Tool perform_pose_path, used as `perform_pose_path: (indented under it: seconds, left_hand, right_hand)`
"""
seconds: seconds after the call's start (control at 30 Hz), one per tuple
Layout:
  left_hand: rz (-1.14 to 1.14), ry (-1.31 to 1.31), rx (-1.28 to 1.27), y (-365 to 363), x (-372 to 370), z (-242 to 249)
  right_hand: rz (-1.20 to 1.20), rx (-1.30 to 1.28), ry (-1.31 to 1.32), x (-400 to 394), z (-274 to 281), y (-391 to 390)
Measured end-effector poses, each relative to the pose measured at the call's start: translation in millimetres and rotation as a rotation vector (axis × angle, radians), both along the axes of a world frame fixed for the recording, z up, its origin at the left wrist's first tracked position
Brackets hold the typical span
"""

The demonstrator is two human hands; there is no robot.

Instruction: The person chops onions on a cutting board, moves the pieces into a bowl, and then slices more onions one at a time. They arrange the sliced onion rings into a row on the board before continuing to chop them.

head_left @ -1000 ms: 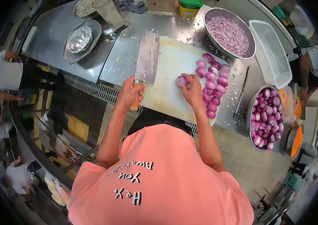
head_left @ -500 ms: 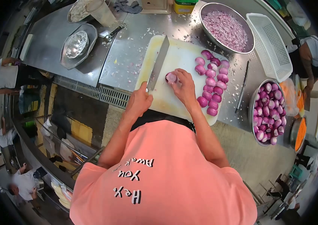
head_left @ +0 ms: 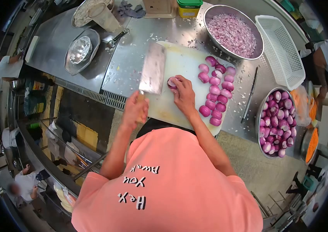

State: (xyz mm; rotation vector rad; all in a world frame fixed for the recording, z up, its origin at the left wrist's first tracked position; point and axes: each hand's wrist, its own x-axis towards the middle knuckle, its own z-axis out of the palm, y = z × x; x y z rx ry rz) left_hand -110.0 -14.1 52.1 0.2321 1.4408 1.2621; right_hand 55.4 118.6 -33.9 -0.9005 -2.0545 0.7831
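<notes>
My left hand point(head_left: 134, 110) is closed around the handle of a cleaver point(head_left: 153, 69). The broad blade is turned face up and slightly blurred, over the left side of the white cutting board point(head_left: 183, 60). On the board, the fingers of my right hand point(head_left: 184, 94) grip a peeled red onion half point(head_left: 172, 82), just right of the blade. Several peeled red onion halves point(head_left: 214, 89) lie in rows along the board's right side.
Chopped onion fills a steel bowl point(head_left: 260, 51) at the back right. Beside it are a white plastic basket point(head_left: 300, 79) and a sharpening steel point(head_left: 250, 94). Whole peeled onions point(head_left: 275, 120) heap in another bowl. At left stand a metal dish point(head_left: 69, 63) and a black-handled knife point(head_left: 121, 34).
The cleaver has turned from edge-on to showing its broad face and shifted left and down with my left hand. My right hand has moved slightly down and left with the onion half.
</notes>
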Motion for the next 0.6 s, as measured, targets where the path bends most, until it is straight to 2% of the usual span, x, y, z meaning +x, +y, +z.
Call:
perform_pose_path:
  seconds: [0.17, 0.27, 0.33, 0.37, 0.43, 0.47, 0.53, 0.6]
  left_hand:
    - [0.191, -0.446, 0.299, 82, -61, 15]
    - [0.109, -0.468, 0.561, 158, -110, 19]
    - [0.273, -0.729, 0.438, 198, -132, 26]
    - [0.272, -0.732, 0.433, 191, -134, 23]
    - [0.206, -0.605, 0.397, 182, -131, 17]
    - [0.206, -0.42, 0.402, 158, -109, 18]
    - [0.143, -0.229, 0.318, 108, -77, 16]
    - [0.053, 0.124, 0.119, 67, -52, 17]
  right_hand:
    - [0.012, -0.012, 0.014, 1, 0, 2]
    - [0.007, 0.016, 0.032, 0, -1, 3]
    - [-0.002, 0.042, 0.028, 0, -4, 4]
    - [-0.005, 0.039, 0.025, 1, -4, 3]
    - [-0.034, 0.042, 0.043, 2, -4, 1]
    - [-0.064, 0.028, 0.038, 3, -5, -1]
    - [-0.066, 0.06, 0.153, 6, -9, 1]
    - [-0.071, 0.003, 0.152, 8, -13, 1]
